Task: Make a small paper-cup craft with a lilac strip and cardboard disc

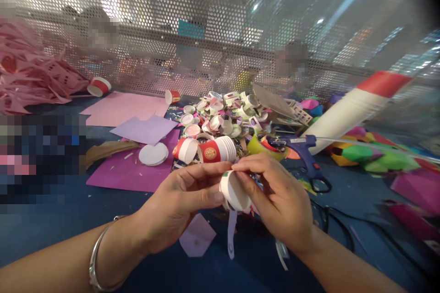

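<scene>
While in both hands (172, 199) (283, 199), cup piece (235, 192)

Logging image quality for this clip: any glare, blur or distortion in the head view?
Head view: bright glare on the perforated metal screen, hazy shapes behind it; the paper-cup stack at right looks stretched; pixelated blocks mask patches at left; upper right corner dark; left hand, right hand and white cup piece fairly clear.

A cup piece (234, 193) sits between the left hand (175, 206) and right hand (282, 201), above the tabletop (103, 206). Behind it lie stacked cups (227, 149), then a heap of scraps (216, 121). Paper sheets (123, 171) lie left, a glue gun (305, 155) right; a screen (144, 48) stands behind, seemingly along the tabletop's far edge.
</scene>
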Demonstrator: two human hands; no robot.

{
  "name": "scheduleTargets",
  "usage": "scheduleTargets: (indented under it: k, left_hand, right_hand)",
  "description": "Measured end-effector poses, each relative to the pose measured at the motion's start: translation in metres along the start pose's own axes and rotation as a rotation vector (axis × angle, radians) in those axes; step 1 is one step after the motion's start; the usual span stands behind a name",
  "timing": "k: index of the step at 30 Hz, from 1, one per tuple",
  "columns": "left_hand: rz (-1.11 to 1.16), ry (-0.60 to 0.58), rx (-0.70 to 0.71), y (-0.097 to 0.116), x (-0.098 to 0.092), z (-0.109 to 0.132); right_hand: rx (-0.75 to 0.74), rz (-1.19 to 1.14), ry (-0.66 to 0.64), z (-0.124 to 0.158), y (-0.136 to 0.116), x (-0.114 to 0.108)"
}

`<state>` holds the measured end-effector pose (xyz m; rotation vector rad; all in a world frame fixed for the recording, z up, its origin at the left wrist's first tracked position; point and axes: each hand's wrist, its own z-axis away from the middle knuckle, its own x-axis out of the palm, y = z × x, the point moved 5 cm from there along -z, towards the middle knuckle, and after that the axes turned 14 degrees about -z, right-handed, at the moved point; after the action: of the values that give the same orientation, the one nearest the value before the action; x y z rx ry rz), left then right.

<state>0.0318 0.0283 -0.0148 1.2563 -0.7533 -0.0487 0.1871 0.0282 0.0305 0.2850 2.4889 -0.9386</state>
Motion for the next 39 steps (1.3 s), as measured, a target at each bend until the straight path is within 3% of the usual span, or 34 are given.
scheduleTargets:
  k: [11, 16, 28, 39]
  left_hand:
    - [-0.030, 0.100, -0.051, -0.009, 0.000, -0.004]
    - [-0.043, -0.050, -0.122, -0.013, 0.006, -0.003]
    - [-0.165, -0.021, 0.059, -0.006, -0.003, -0.009]
    - [-0.180, -0.038, 0.080, -0.004, -0.005, -0.008]
  right_hand:
    - [0.073, 0.019, 0.067, 0.002, 0.008, 0.006]
    - [0.105, -0.012, 0.048, 0.002, 0.009, 0.009]
    - [0.128, -0.193, -0.088, 0.003, 0.009, 0.007]
    - [0.194, -0.262, -0.085, 0.007, 0.013, 0.007]
